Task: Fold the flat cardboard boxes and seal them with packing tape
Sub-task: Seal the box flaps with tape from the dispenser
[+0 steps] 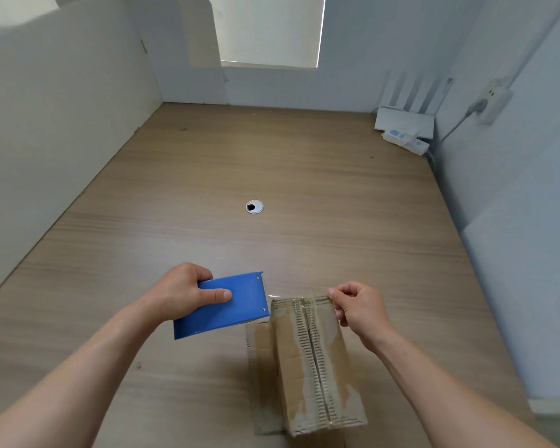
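Left hand point(178, 291) grips blue plastic tape dispenser point(222, 305) just left of worn brown cardboard box point(314, 360) on wooden worktop point(272, 163). Right hand point(358, 307) fingers pinch clear packing tape point(299, 298) stretched across box's far edge.

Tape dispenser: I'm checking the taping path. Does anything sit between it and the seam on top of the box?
Nothing visible does. The left hand holds the tape dispenser just beside the box's far end, the right hand pinches the tape there, and nothing lies on the seam.
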